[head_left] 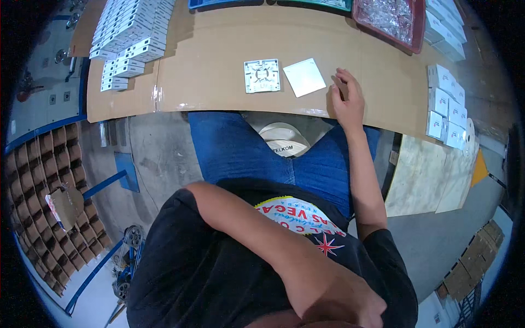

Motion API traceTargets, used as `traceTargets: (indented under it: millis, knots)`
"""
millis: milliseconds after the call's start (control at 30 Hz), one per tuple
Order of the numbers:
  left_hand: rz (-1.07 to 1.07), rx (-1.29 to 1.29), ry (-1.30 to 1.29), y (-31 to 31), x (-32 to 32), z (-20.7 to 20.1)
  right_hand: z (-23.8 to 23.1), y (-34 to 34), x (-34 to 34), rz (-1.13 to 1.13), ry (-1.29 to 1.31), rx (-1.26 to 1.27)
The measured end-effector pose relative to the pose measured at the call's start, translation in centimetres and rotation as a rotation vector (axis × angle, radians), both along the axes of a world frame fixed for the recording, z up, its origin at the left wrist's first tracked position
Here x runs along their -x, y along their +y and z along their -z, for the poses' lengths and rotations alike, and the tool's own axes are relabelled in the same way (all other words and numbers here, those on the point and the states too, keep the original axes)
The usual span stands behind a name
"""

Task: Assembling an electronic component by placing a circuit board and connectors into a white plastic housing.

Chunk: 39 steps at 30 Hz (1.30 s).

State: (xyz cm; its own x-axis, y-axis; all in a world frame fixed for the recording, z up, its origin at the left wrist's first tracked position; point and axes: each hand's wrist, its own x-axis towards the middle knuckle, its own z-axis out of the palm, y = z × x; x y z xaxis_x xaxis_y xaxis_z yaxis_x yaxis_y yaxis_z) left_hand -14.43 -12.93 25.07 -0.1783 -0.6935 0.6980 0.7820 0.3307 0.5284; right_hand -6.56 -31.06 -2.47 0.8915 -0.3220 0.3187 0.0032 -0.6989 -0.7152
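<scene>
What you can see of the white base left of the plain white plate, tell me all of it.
The white base is a shallow square piece, plastic by its look, lying flat with its detailed side up. Raised edges frame it; curved mouldings form a rough ring in the middle, with smaller details too fine to tell. It sits slightly turned on the cardboard, a narrow gap from the plate. Only the cardboard appears to touch it.

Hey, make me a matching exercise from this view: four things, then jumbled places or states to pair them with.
1. Patterned white square
2. Plain white square
3. Right hand
4. Dark red tray

A. Turned askew on the cardboard
B. Holding clear plastic
C. Directly left of the other square
D. Loosely open, nothing visible in it

Pairs: 1-C, 2-A, 3-D, 4-B
</scene>
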Motion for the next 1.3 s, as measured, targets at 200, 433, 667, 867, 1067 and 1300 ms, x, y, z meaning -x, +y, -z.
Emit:
traceTargets:
  millis: [200,433,667,867,1067,1300]
  knots:
    - [-0.407,0.207,-0.028,-1.3,2.4,-1.1,-1.8,0.5,0.4,-0.168,0.004,0.198]
    - [-0.103,-0.015,-0.042,2.9,-2.4,-0.8,-0.1,0.2,-0.1,-0.134,0.024,0.251]
    - [-0.281,-0.058,-0.113,3.7,-1.3,-1.5,0.2,0.4,-0.3,-0.048,-0.046,0.254]
    - [-0.034,0.128,-0.239,4.7,-3.2,0.6,0.2,1.0,-0.2,-0.042,-0.077,0.269]
    - [-0.416,-0.602,-0.452,8.8,-7.4,4.1,-0.2,0.6,-0.2,-0.022,-0.045,0.206]
    - [-1.72,-1.287,-0.737,11.7,-14.9,16.4,-2.1,1.1,-0.3,0.009,-0.021,0.125]
